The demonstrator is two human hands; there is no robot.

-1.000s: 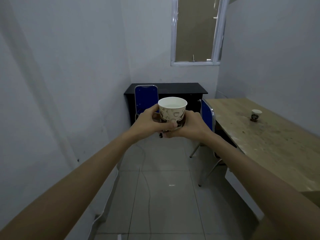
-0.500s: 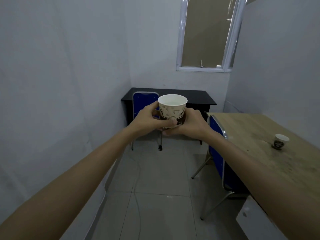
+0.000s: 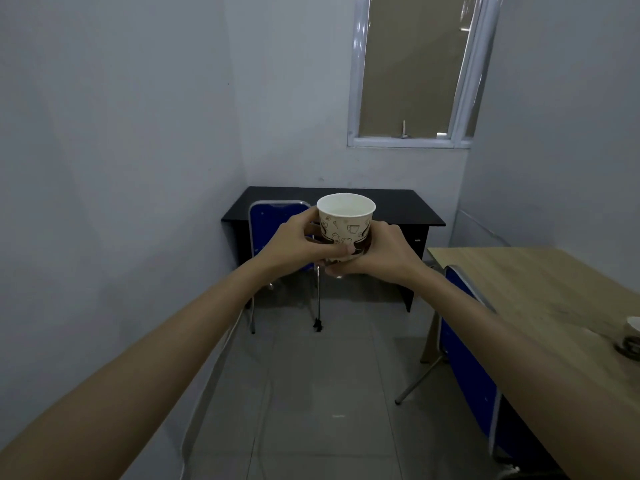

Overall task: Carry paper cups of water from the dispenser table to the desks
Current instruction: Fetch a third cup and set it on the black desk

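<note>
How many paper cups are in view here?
2. One cup is held by both hands in front of the black desk; another stands on the wooden desk, cut off by the right frame edge.

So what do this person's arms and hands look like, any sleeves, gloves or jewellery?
Both forearms are bare as far as the frame shows, with no sleeves in view. The left hand and right hand wear no gloves, and no watch, bracelet or ring is visible.

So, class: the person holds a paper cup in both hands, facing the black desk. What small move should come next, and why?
Probably keep carrying the paper cup level toward the black desk. Left hand and right hand both grip it; the wooden desk already has a cup; the black one shows none.
</note>
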